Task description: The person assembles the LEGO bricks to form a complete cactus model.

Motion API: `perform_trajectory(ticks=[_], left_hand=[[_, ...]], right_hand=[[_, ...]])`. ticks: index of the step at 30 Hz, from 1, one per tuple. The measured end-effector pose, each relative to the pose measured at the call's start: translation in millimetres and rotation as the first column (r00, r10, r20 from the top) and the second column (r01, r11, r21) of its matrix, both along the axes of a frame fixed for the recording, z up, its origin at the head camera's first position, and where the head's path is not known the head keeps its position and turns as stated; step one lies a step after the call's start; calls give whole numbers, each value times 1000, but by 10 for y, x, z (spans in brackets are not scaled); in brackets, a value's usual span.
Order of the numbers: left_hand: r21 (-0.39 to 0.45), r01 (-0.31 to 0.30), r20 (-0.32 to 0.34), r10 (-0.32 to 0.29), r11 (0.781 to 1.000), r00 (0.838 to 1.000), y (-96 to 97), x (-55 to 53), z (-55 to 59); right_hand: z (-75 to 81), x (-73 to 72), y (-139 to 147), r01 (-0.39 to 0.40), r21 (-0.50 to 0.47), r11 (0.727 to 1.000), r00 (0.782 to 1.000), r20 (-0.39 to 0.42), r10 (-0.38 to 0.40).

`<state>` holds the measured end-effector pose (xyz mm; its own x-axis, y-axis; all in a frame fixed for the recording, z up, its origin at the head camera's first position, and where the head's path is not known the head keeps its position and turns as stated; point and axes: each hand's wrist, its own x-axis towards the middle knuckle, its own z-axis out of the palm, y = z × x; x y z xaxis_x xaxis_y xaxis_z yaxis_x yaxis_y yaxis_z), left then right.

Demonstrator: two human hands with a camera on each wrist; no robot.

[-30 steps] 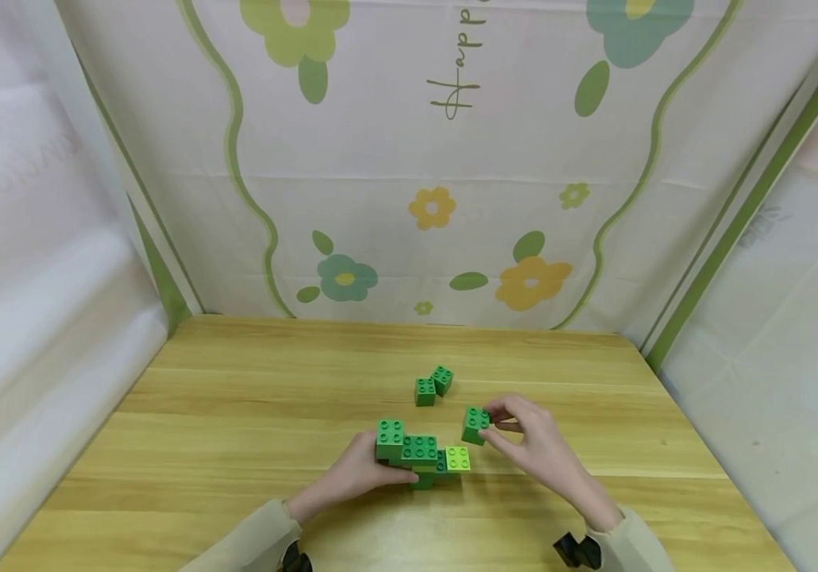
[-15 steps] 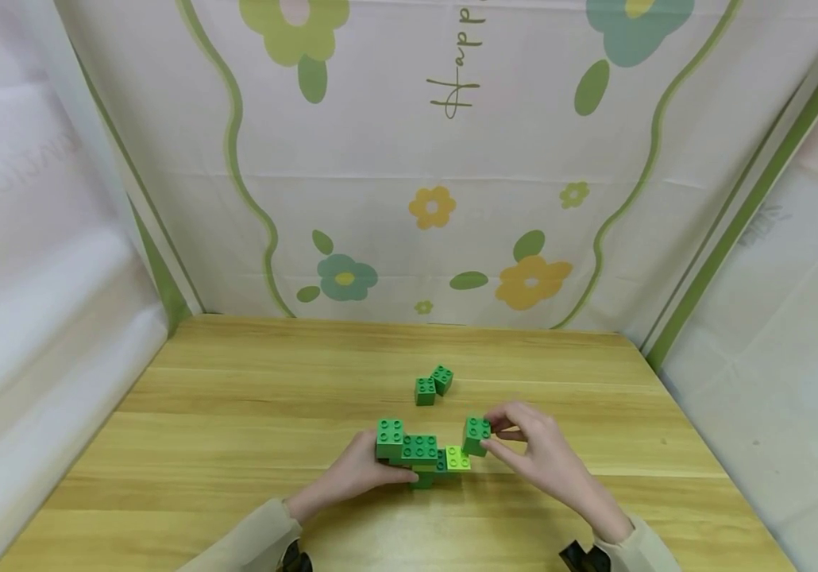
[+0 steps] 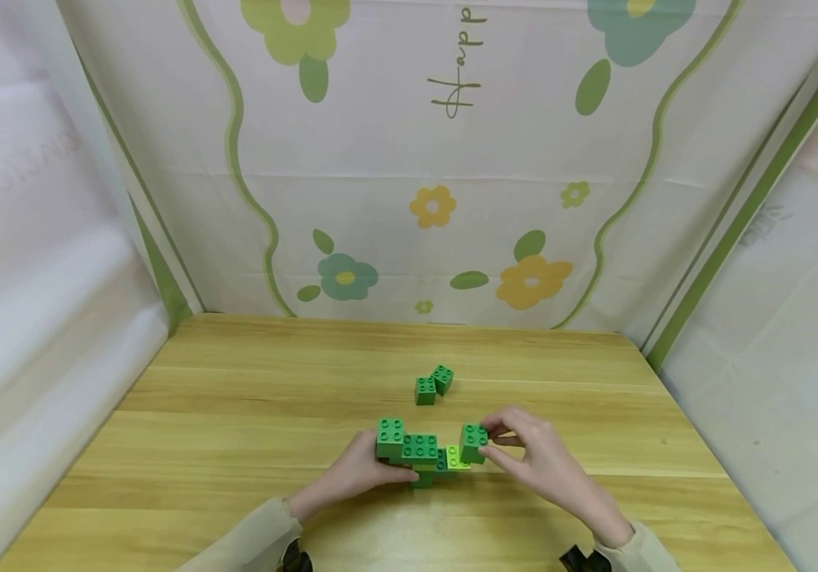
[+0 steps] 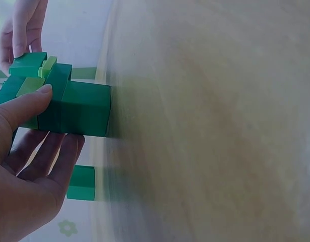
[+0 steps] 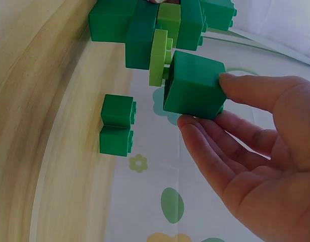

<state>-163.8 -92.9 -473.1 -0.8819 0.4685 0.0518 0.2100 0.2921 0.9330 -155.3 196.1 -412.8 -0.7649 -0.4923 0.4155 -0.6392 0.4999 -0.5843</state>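
My left hand (image 3: 364,467) grips a built block assembly (image 3: 419,448) of dark and light green toy bricks, thumb on its near side and fingers on the far side. A thin lime plate (image 5: 158,58) sticks out at the assembly's right end. My right hand (image 3: 534,453) pinches a green 2x2 brick (image 3: 474,442) between thumb and fingers. In the right wrist view this brick (image 5: 195,84) is slightly tilted, its hollow underside right at the lime plate's studs. The left wrist view shows the assembly's lowest brick (image 4: 86,108) close over the table.
Two loose green bricks, a nearer brick (image 3: 426,391) and a farther brick (image 3: 442,379), stand against each other behind the assembly on the wooden table (image 3: 273,381). A white cloth with printed flowers (image 3: 380,159) hangs behind the table, with cloth walls on both sides.
My right hand has brought its brick toward me and slightly left, from behind the lime plate to over its right part. My left hand and the assembly have stayed in place.
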Motion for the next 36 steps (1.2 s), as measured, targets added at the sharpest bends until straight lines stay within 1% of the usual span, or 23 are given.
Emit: perform_trajectory(ticks=[4, 13, 18, 25, 29, 36], left_hand=[[-2, 4, -8, -4, 1000, 1000, 2, -5, -8], [-3, 8, -14, -8, 1000, 1000, 4, 2, 0], [-2, 7, -12, -7, 1000, 1000, 3, 11, 8], [5, 8, -10, -8, 1000, 1000, 3, 11, 12], [8, 11, -6, -11, 1000, 1000, 3, 8, 16], [27, 35, -3, -35, 999, 999, 0, 6, 29]], right_hand=[[-12, 2, -1, -12, -6, 1000, 1000, 0, 12], [-5, -7, 18, -7, 14, 1000, 999, 36, 7], [0, -12, 28, -30, 31, 999, 998, 50, 28], [-8, -16, 28, -78, 30, 997, 996, 47, 76], [-3, -17, 35, -89, 28, 996, 995, 54, 88], [6, -10, 35, -94, 33, 995, 994, 59, 92]])
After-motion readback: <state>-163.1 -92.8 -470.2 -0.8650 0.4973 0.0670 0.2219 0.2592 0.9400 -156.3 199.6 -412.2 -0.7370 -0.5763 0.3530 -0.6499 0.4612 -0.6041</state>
